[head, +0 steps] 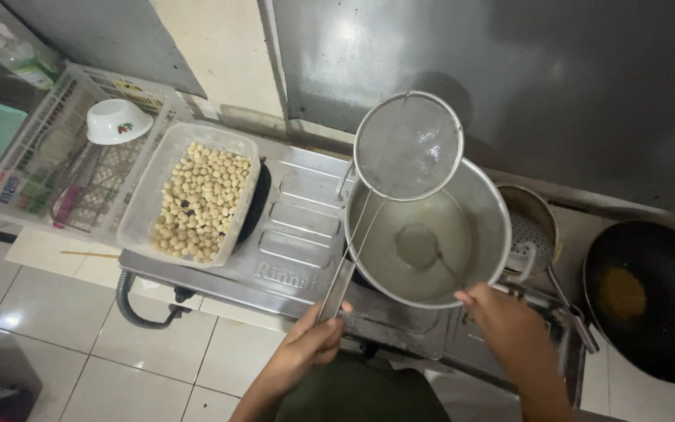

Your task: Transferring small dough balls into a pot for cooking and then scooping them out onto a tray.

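My left hand (312, 344) grips the flat metal handle of a round wire-mesh strainer (408, 146), which is held tilted over the far rim of a steel pot (494, 211). The pot sits on a steel gas stove (291, 234) and holds cloudy liquid with a ladle resting inside. My right hand (501, 316) touches the pot's near rim with its fingers bent over the edge. Left of the pot, a clear plastic tub (138, 223) full of pale round balls rests across the stove's left burner.
A white plastic dish rack (33, 168) with a small white bowl (117, 120) stands at the far left. Right of the pot sit a perforated steel skimmer (531, 234) and a black wok (658, 312) with oil. A grey metal wall panel rises behind.
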